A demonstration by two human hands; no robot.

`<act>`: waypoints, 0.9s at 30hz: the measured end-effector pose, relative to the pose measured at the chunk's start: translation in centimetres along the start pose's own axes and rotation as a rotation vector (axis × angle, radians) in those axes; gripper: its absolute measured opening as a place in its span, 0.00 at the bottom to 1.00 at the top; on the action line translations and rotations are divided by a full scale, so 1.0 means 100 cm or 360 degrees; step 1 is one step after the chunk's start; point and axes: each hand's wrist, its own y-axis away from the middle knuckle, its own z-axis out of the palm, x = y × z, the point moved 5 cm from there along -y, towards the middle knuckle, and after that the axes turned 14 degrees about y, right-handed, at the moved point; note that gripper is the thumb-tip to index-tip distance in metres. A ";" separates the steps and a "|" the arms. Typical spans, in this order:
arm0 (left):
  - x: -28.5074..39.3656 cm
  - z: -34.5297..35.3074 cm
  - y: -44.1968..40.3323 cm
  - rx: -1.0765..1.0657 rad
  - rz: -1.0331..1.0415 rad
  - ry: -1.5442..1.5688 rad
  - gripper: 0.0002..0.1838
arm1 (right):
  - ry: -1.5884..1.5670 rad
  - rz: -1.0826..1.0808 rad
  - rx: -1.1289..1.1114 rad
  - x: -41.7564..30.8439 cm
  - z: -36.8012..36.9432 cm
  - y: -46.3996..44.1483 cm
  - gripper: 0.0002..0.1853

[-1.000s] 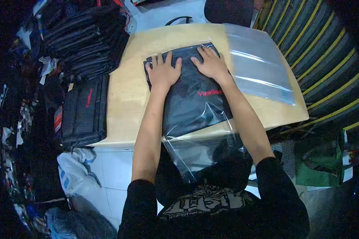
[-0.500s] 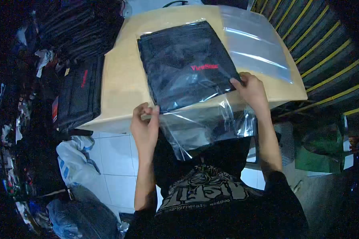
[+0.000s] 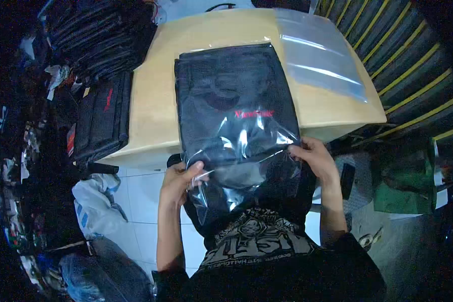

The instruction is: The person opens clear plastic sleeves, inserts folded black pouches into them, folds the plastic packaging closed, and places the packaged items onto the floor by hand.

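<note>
A black fabric bag with red lettering lies on the wooden table inside a clear plastic sleeve. Its near end and the loose end of the sleeve hang over the table's front edge. My left hand pinches the sleeve at its left side, thumb on top. At the right side, my right hand grips the sleeve between thumb and fingers. Both hands are in front of the table edge, close to my body.
Flat clear sleeves lie at the table's right. Another black bag rests at the left, below a pile of black bags. A green bag stands at the right; white plastic lies on the floor.
From lying flat on the bag, my hands have moved to the sleeve's near side edges and closed. The bag and sleeve have slid toward me over the table edge.
</note>
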 end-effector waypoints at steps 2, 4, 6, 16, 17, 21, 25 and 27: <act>0.005 0.000 -0.010 0.0003 0.0091 -0.0099 0.14 | 0.0139 -0.0053 -0.0062 -0.005 -0.005 -0.005 0.14; 0.000 -0.008 -0.017 -0.0062 0.0180 -0.0051 0.14 | 0.0032 -0.0074 -0.0076 0.000 -0.004 -0.009 0.14; -0.003 -0.011 -0.022 -0.0127 0.0254 0.0034 0.14 | 0.0191 0.0002 0.0007 0.002 -0.010 -0.012 0.10; -0.013 -0.015 -0.007 -0.0322 0.0184 0.0165 0.08 | -0.0036 -0.0036 -0.0180 0.009 0.003 0.003 0.09; -0.016 -0.013 -0.005 -0.0380 0.0110 0.0231 0.09 | -0.0017 -0.0002 -0.0221 0.011 0.002 0.004 0.08; -0.018 -0.034 -0.017 -0.0350 -0.0069 0.0259 0.18 | 0.0182 0.0082 -0.0256 0.007 -0.006 0.000 0.04; -0.012 -0.022 -0.014 -0.0260 0.0123 0.0093 0.12 | -0.0002 -0.0012 -0.0123 0.007 -0.002 0.000 0.05; -0.013 -0.024 -0.013 -0.0284 0.0214 0.0174 0.09 | -0.0158 0.0002 -0.0022 0.012 0.001 0.003 0.05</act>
